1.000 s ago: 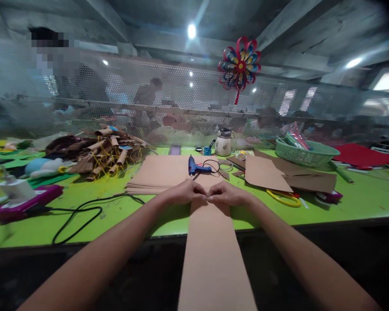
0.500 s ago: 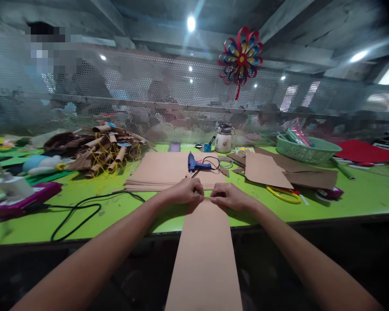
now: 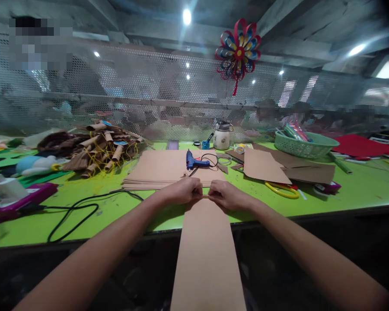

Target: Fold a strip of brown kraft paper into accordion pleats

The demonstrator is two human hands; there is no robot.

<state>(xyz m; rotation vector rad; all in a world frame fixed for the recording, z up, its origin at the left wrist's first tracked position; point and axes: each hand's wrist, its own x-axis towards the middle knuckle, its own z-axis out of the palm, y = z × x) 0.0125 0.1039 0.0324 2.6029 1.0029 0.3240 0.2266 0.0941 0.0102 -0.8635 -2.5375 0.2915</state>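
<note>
A long brown paper strip [image 3: 207,246] runs from the table edge down toward me, its far end narrowly rolled or folded. My left hand [image 3: 189,191] pinches that far end on its left side. On the right side of the same edge, my right hand [image 3: 222,193] is closed with its fingertips on the paper. Just beyond both hands lies a stack of brown paper sheets [image 3: 155,166], and a blue glue gun [image 3: 196,162] rests on top of it.
On the green table [image 3: 116,220] a black cable [image 3: 73,207] and a purple power strip [image 3: 35,199] lie left. Paper rolls with yellow string [image 3: 106,151] are behind them. Right are loose brown sheets [image 3: 266,166], a yellow-handled tool [image 3: 282,191] and a green basket [image 3: 306,145].
The fingers of my right hand have curled in more tightly at the paper's far edge. The whole view has shifted slightly, and the strip's near end sits a little farther right.
</note>
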